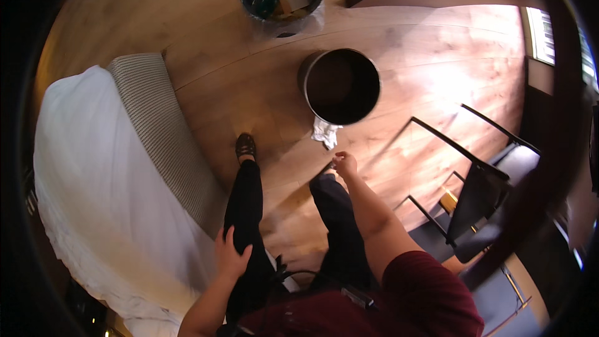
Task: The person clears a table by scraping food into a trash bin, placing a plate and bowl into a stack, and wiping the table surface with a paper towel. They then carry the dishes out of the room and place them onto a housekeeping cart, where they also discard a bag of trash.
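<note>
My left hand (232,253), fingers spread, rests at my left leg beside the white-covered bed and holds nothing. My right hand (345,164) reaches down over my right foot with its fingers curled; whether anything small is between them cannot be made out. Just beyond it, apart from the fingers, a crumpled white cloth or paper (326,133) lies on the floor. It sits against the near side of a round dark wastebasket (309,85), whose inside is too dark to see into.
A second bin (317,14), lined with clear plastic, holds rubbish at the far side. To the left is a bed with a white sheet (126,168) over a ribbed base (159,117). Dark-framed chairs (479,192) stand on the right. A curved dark edge crosses the upper right.
</note>
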`<move>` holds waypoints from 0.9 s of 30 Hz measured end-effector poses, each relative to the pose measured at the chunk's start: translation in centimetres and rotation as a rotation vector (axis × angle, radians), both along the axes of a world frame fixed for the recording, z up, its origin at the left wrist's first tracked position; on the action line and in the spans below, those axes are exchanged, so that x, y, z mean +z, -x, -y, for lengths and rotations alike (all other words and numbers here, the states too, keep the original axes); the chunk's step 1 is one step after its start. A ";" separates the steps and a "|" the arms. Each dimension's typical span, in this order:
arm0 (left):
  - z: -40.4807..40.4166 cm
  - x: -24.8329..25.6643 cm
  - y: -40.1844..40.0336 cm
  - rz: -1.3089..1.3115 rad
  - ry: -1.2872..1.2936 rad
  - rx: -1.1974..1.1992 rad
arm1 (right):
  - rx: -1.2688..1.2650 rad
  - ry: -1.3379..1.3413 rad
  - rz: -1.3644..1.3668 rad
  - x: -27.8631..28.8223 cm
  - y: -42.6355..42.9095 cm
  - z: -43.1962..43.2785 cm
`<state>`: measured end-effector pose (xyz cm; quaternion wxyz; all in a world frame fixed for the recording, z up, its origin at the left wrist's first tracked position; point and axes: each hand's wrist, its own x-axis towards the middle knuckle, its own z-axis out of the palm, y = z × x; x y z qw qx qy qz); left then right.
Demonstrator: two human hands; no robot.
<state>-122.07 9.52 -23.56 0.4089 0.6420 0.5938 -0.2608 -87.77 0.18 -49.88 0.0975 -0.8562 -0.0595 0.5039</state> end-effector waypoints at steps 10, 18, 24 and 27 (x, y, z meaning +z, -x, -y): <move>-5.6 -2.2 0.3 -0.135 0.046 0.071 | 0.203 0.044 0.579 -20.1 3.7 -5.4; -3.0 -1.0 1.2 0.085 -0.058 -0.048 | 0.109 -0.057 -0.003 5.4 8.1 -2.1; -5.2 3.9 -1.4 -0.078 0.105 -0.383 | 0.259 -0.433 0.263 45.1 4.4 -1.5; -7.4 -5.7 3.9 0.228 0.073 -0.872 | 0.113 -0.712 0.896 56.5 -0.1 3.6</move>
